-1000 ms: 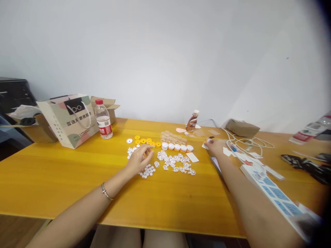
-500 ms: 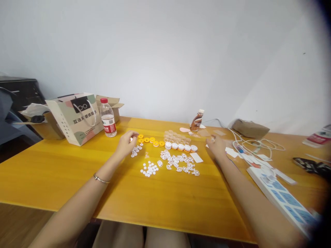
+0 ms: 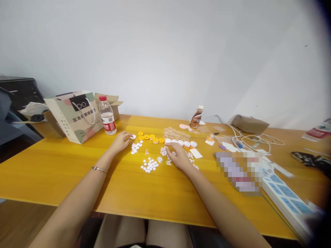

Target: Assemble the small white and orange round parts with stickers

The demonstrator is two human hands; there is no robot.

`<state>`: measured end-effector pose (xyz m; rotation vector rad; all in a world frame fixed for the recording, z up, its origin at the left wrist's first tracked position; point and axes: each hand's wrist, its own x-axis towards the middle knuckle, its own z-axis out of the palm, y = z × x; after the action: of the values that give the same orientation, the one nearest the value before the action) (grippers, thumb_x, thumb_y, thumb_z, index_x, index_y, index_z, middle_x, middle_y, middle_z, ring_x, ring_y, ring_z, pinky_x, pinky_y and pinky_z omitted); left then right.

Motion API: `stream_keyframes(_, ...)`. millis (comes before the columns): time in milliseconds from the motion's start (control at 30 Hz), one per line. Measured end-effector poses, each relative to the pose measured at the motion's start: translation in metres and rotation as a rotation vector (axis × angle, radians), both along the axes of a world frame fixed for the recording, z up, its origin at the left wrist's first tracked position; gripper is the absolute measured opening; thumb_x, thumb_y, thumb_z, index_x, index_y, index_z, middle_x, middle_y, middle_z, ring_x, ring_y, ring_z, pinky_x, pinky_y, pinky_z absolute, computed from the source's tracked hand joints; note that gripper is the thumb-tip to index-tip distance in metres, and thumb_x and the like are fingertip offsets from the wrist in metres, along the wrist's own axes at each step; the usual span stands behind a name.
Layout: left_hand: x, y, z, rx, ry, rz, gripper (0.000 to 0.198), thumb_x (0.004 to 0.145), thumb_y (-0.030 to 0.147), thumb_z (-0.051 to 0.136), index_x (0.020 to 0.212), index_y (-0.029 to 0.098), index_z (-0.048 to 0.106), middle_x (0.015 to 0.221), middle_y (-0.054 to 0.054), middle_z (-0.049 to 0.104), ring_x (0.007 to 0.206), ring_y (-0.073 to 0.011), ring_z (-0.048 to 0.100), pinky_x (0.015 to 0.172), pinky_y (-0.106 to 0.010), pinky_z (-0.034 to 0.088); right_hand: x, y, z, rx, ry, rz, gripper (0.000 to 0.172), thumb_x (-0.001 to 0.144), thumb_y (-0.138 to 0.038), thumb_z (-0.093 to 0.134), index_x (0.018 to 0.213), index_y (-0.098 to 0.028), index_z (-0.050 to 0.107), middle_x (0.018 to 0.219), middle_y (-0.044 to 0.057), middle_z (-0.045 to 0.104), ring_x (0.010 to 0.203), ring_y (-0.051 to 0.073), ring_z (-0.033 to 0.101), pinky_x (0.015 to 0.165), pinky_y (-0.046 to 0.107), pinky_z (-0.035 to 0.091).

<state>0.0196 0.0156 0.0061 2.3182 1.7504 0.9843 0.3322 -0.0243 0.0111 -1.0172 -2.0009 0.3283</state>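
My left hand (image 3: pixel 119 142) lies on the yellow table (image 3: pixel 155 193) with its fingertips closed on a white ring (image 3: pixel 132 137) at the left end of a row of yellow rings (image 3: pixel 150 137). My right hand (image 3: pixel 179 155) rests palm down over a scatter of small white cut-out pieces (image 3: pixel 178 157), its fingers curled toward them; what they hold, if anything, is hidden. Just beyond it runs a row of white-and-orange caps (image 3: pixel 184 143). A pile of small white discs (image 3: pixel 149 165) lies between my two hands.
A paper bag (image 3: pixel 74 115), a water bottle (image 3: pixel 107 115) and a cardboard box (image 3: pixel 113 103) stand at the back left. A small brown bottle (image 3: pixel 196 117), clear cups (image 3: pixel 176 133), white cables (image 3: pixel 250 141) and a power strip (image 3: pixel 287 199) lie to the right.
My right hand has come left from the cables to the white cut-out pieces. My left hand has stayed by the ring row, now at the white ring.
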Motion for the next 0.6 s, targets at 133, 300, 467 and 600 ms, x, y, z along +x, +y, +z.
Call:
stream_keyframes(133,0.006,-0.009,0.011,-0.148,-0.018,-0.127,0.028,0.077,0.038,0.046,0.082,0.015,0.061,0.08,-0.004,0.062,0.072,-0.0165,0.055,0.067,-0.027,0.043,0.01,-0.002,-0.007,-0.06,-0.014,0.012,0.021,0.08,-0.029,0.048,0.094,-0.021,0.061,0.095,0.006,0.065,0.092,0.021,0.058,0.084,0.037,0.043)
stream_keyframes(300,0.01,-0.013,0.011,-0.242,0.039,-0.16,0.024,0.075,0.036,0.048,0.08,0.016,0.061,0.076,-0.003,0.064,0.066,-0.0154,0.056,0.062,-0.025,0.042,0.023,0.008,-0.01,-0.082,0.024,-0.072,0.022,0.08,-0.032,0.048,0.091,-0.019,0.062,0.095,0.006,0.066,0.092,0.02,0.059,0.084,0.036,0.043)
stream_keyframes(467,0.009,-0.01,0.008,-0.229,0.081,-0.113,0.023,0.075,0.034,0.045,0.078,0.017,0.061,0.076,-0.003,0.064,0.065,-0.0156,0.056,0.06,-0.025,0.041,0.023,0.009,-0.011,-0.111,0.033,-0.064,0.022,0.079,-0.031,0.048,0.091,-0.019,0.063,0.092,0.006,0.066,0.088,0.019,0.06,0.082,0.036,0.044)
stream_keyframes(600,0.011,-0.011,0.009,-0.249,0.112,-0.125,0.022,0.074,0.034,0.046,0.076,0.017,0.061,0.075,-0.004,0.065,0.064,-0.0156,0.056,0.06,-0.024,0.041,0.023,0.008,-0.012,-0.126,0.025,-0.049,0.023,0.079,-0.031,0.048,0.091,-0.019,0.063,0.092,0.006,0.067,0.087,0.018,0.061,0.081,0.035,0.045)
